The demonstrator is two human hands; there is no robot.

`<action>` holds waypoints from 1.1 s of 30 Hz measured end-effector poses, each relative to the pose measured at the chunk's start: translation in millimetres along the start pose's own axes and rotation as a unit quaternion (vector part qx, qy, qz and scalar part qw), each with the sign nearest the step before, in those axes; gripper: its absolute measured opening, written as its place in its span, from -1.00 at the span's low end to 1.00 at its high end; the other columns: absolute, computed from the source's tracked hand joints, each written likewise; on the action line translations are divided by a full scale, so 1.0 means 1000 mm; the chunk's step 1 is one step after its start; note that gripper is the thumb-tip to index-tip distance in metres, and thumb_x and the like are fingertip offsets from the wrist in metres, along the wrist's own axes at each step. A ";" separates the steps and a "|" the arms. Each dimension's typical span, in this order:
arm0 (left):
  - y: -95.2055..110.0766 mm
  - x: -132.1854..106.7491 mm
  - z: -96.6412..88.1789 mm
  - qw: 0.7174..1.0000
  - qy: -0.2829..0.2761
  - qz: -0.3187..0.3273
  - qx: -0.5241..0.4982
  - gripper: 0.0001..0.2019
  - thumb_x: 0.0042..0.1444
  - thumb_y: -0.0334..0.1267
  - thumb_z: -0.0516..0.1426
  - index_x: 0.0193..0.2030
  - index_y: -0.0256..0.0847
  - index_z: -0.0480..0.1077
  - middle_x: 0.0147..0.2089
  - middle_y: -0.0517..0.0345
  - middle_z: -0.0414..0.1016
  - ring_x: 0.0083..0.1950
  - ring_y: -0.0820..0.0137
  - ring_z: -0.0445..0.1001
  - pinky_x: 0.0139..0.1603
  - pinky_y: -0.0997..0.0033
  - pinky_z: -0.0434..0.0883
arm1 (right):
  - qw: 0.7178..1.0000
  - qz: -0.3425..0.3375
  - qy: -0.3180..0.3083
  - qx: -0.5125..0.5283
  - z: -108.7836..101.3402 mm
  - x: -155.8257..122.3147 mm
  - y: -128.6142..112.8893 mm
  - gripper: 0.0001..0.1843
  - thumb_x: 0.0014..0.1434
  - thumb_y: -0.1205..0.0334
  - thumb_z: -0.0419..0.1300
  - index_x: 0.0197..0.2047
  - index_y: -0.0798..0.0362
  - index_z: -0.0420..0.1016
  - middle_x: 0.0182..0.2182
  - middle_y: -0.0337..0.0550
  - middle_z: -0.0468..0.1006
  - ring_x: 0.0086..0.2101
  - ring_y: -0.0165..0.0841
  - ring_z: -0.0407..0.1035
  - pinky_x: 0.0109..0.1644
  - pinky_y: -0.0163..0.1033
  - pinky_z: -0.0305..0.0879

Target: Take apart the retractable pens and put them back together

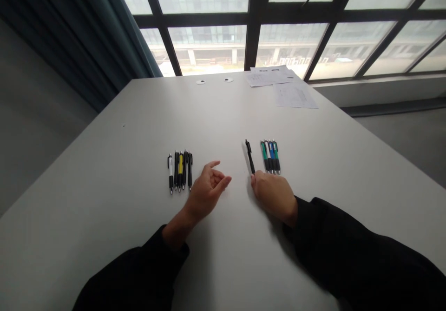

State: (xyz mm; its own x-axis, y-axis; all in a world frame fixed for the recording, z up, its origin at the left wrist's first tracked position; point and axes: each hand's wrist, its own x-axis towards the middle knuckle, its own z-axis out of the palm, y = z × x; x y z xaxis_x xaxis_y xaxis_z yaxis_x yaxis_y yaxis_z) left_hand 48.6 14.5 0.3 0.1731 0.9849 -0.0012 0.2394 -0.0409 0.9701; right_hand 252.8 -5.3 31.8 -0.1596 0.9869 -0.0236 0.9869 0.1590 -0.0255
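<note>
My right hand is closed on the lower end of a black pen, which points away from me with its clip end up. Just right of that pen lies a row of several pens: a green pen, a white pen, a blue pen and another green pen. My left hand holds nothing, its fingers loosely curled and apart. To its left, a second row has a white pen, a yellow pen and several black pens side by side.
The white table reaches to a large window. Printed papers lie at its far right. Two round cable-hole covers sit near the far edge. A dark curtain hangs at the left.
</note>
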 end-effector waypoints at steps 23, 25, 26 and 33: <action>0.008 0.003 -0.002 0.994 -0.063 0.042 0.084 -0.68 0.26 -0.07 0.16 0.04 -0.21 0.36 -0.20 0.14 0.49 -0.22 0.41 0.51 -0.15 0.36 0.47 | 0.998 0.058 -0.011 -0.022 0.000 0.012 0.017 -0.52 0.44 0.19 -0.12 -0.25 0.16 0.58 -0.41 0.13 0.66 -0.36 -0.16 0.62 -0.34 -0.23 0.39; 0.008 0.003 -0.002 0.993 -0.064 0.045 0.088 -0.69 0.27 -0.07 0.16 0.04 -0.20 0.37 -0.20 0.13 0.50 -0.21 0.40 0.52 -0.14 0.36 0.47 | 0.998 0.060 -0.013 -0.025 -0.001 0.012 0.018 -0.52 0.44 0.19 -0.12 -0.25 0.16 0.59 -0.42 0.13 0.66 -0.36 -0.15 0.62 -0.35 -0.23 0.38; 0.008 0.003 -0.002 0.993 -0.064 0.047 0.090 -0.69 0.27 -0.07 0.16 0.03 -0.20 0.37 -0.20 0.13 0.50 -0.21 0.40 0.52 -0.14 0.36 0.47 | 0.998 0.060 -0.014 -0.026 -0.002 0.012 0.018 -0.51 0.43 0.19 -0.12 -0.26 0.16 0.59 -0.42 0.13 0.66 -0.37 -0.15 0.62 -0.35 -0.23 0.38; 0.009 0.002 -0.003 0.991 -0.066 0.053 0.102 -0.70 0.28 -0.07 0.15 0.02 -0.21 0.39 -0.18 0.11 0.52 -0.20 0.39 0.53 -0.12 0.35 0.48 | 0.998 0.057 -0.019 -0.032 -0.004 0.012 0.017 -0.54 0.40 0.19 -0.08 -0.26 0.18 0.61 -0.42 0.13 0.66 -0.37 -0.16 0.62 -0.35 -0.24 0.38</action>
State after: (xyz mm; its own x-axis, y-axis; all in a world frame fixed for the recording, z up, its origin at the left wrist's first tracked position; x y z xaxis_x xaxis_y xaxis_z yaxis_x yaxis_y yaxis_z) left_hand 48.6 16.8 10.2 0.3277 0.9433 0.0528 0.3983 -0.1886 0.8976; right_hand 268.1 9.2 34.8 -0.0466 0.9971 -0.0606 0.9978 0.0493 0.0433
